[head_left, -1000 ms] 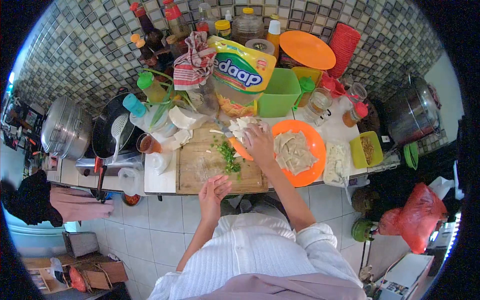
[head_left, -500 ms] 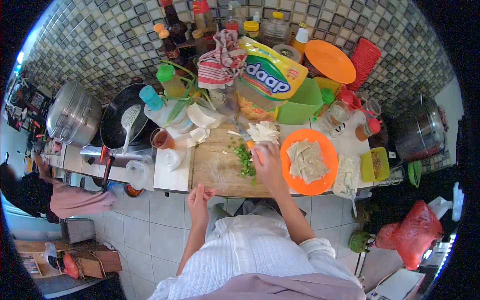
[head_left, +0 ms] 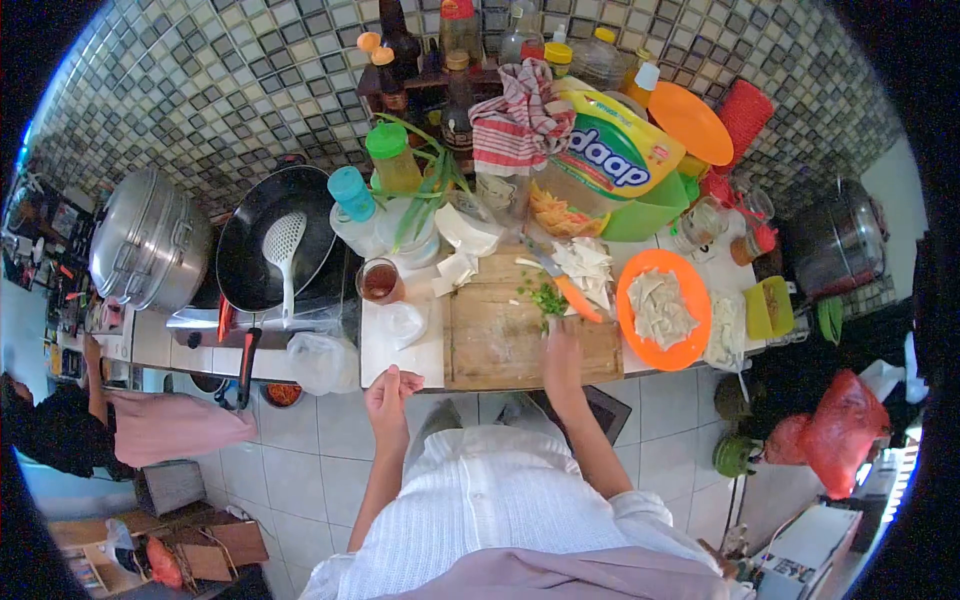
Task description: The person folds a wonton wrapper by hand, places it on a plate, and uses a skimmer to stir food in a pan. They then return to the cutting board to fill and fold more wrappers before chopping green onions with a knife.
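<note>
My right hand (head_left: 562,362) is over the wooden cutting board (head_left: 490,345), its blurred fingers just in front of a small heap of chopped green onion (head_left: 547,298). Motion smears them too much to show a grip. A knife with an orange handle (head_left: 578,298) lies on the board, apart from that hand, beside a pile of white wrapper-like strips (head_left: 584,268). At the counter's front edge, left of the board, my left hand (head_left: 393,390) is raised with fingers curled and pinched together; I see nothing in them.
An orange plate (head_left: 704,322) of pale wrapper pieces stands right of the board. To the left are a glass of brown liquid (head_left: 380,281), a plastic bag (head_left: 322,362) and a black wok (head_left: 250,270) with a white skimmer (head_left: 285,245). Another person (head_left: 70,420) is at far left.
My right hand has come off the knife's orange handle and moved toward the board's front edge. The knife now lies free. The view has swung left; my left hand stays pinched.
</note>
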`<state>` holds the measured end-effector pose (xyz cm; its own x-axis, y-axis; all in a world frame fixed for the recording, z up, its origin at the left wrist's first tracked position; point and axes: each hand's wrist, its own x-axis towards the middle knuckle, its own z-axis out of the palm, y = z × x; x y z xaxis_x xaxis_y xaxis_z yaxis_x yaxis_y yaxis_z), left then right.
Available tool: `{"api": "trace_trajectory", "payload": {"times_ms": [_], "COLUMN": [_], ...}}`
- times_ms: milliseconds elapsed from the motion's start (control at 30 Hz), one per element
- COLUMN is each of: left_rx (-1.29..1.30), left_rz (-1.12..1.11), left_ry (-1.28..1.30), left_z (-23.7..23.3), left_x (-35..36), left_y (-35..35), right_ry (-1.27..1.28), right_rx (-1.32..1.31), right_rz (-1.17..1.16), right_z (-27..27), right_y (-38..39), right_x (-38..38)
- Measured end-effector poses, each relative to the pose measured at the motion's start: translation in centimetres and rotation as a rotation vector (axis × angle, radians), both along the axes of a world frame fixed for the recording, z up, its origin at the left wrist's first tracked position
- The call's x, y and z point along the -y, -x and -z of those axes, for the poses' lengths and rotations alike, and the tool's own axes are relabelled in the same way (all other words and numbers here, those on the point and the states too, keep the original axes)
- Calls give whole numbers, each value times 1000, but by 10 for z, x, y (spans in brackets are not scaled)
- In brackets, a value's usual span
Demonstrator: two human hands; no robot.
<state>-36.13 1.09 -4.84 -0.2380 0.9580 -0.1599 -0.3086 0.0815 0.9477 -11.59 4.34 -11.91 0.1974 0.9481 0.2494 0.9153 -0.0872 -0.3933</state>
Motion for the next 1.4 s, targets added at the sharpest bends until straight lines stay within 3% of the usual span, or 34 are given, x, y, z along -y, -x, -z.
{"api": "trace_trajectory", "payload": {"times_ms": [67,200,433,500,633,700,767,833,933,967,1033,1400], "left_rx": [5,31,40,-42,-152,-110,-94,-77,-45,-34,-25,-14], "left_rz": [21,44,44,65,166,228,245,257,246,233,215,172], "left_ry": [-5,-36,10,5,25,23,16,7,-49,-28,-14,45], "left_z": [0,2,1,7,7,5,2,2,6,3,3,13], "left_x": [-3,-5,-3,-3,-6,-8,-9,-9,-5,-2,1,7], "left_y": [16,45,92,105,123,127,128,129,130,130,132,150], "right_ry": [62,-70,-345,-37,-86,-275,-315,-353,-302,-306,5,-31], "right_rx": [-157,-244,-30,-306,-352,-456,-417,-212,-10,-9,31,-27], "right_rz": [-6,96,91,212,153,7,-66,-125,-179,-181,-22,-50], "right_z": [-10,-37,-26,-46,-57,-78,-98,-106,-77,-71,-64,-55], "right_y": [0,6,9,22,45,59,68,74,66,65,63,66], "right_x": [-20,-38,-16,-5,-20,-49,-84,-119,-169,-179,-193,-194]}}
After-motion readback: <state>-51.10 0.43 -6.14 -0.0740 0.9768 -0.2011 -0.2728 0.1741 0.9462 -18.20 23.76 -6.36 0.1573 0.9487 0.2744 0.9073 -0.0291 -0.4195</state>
